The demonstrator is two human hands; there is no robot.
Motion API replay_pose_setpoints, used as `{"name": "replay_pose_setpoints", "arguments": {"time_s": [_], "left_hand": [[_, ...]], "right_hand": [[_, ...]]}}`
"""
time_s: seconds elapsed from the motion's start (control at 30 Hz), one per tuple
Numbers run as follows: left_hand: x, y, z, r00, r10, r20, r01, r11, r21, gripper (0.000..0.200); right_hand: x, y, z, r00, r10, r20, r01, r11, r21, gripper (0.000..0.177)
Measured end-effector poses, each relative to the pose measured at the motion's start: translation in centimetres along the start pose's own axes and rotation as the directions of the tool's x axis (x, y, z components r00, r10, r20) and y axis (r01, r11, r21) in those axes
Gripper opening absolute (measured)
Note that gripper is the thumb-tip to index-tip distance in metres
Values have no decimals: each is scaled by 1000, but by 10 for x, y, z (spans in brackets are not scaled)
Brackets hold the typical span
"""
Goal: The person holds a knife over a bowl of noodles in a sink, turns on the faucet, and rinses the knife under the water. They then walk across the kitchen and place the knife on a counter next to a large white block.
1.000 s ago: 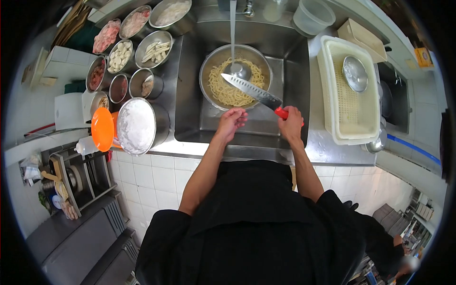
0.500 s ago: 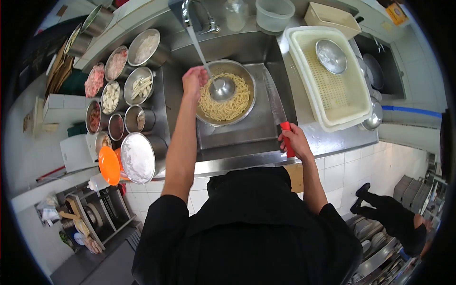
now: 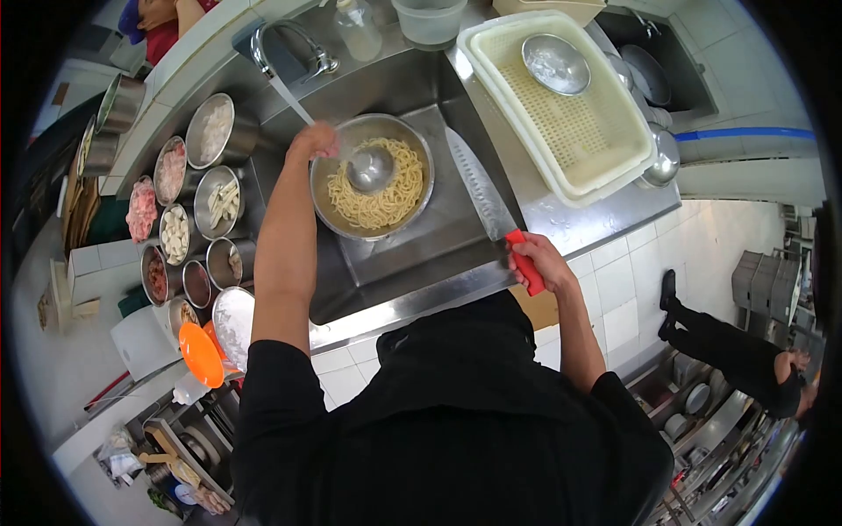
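My right hand (image 3: 545, 261) is wrapped around the red handle of a large knife (image 3: 478, 184), whose broad wet blade reaches up over the sink's right side. At the left rim of a steel bowl (image 3: 427, 188) is my left hand (image 3: 313, 140), in the water stream; its fingers are smeared by motion. Yellow noodles (image 3: 386, 209) fill the bowl, which stands in the steel sink (image 3: 364, 267). On top of them rests a small round metal bowl (image 3: 371, 169). Water runs from the curved faucet (image 3: 263, 39) above.
Several steel containers with cut ingredients, including a pot (image 3: 215, 131), line the left side near an orange bowl (image 3: 201, 355). Right of the sink lies a cream basket (image 3: 605, 175) with a metal bowl (image 3: 556, 64) inside. A person in black (image 3: 728, 351) is at far right.
The view has shifted, so the sink sits further left. My left hand has moved at the water stream and blurs. The knife stays in my right hand, its blade tilted more leftward.
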State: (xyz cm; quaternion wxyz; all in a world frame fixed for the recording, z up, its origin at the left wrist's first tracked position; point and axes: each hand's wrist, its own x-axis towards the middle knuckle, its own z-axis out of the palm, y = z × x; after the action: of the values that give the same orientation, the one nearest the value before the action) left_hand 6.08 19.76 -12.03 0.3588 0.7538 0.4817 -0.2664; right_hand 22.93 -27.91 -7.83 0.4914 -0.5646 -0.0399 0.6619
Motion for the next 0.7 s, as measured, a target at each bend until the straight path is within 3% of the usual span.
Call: {"name": "replay_pose_setpoints", "arguments": {"time_s": [0.13, 0.17, 0.27, 0.4, 0.43, 0.5, 0.53, 0.6, 0.63, 0.67, 0.7], "left_hand": [[44, -77, 40, 993, 41, 109, -42, 999, 5, 21], [87, -109, 61, 977, -21, 214, 29, 999, -33, 18], [7, -101, 82, 986, -73, 152, 83, 995, -60, 16], [-16, -120, 109, 968, -99, 229, 102, 995, -1, 24], [-22, -121, 114, 966, -119, 231, 134, 990, -50, 23], [-35, -113, 110, 976, -98, 193, 141, 965, -223, 22], [-29, -112, 102, 982, -87, 165, 121, 971, -209, 22], [-4, -121, 82, 980, 15, -198, -145, 735, -663, 23], [11, -116, 61, 967, 11, -256, -217, 567, -795, 25], [16, -104, 35, 963, 42, -266, -241, 579, -779, 25], [16, -88, 12, 939, 42, -343, -327, 428, -843, 25]], "right_hand": [[-6, 11, -5, 999, -15, -40, 12, 998, -63, 12], [-6, 13, -6, 998, -25, -54, 21, 997, -72, 13], [-11, 15, -2, 995, -51, -85, 39, 989, -139, 12], [-25, 15, 11, 989, -49, -142, 23, 984, -179, 10], [-34, 19, 17, 987, -56, -148, 31, 986, -165, 10], [-45, 26, 32, 950, -167, -264, 69, 936, -344, 11], [-51, 37, 36, 934, -219, -281, 115, 932, -344, 12], [-67, 65, 46, 899, -296, -323, 195, 930, -310, 13], [-80, 79, 54, 881, -313, -356, 220, 935, -277, 13], [-93, 94, 64, 861, -308, -405, 221, 943, -249, 13], [-106, 110, 74, 838, -299, -457, 215, 950, -226, 13]]}}
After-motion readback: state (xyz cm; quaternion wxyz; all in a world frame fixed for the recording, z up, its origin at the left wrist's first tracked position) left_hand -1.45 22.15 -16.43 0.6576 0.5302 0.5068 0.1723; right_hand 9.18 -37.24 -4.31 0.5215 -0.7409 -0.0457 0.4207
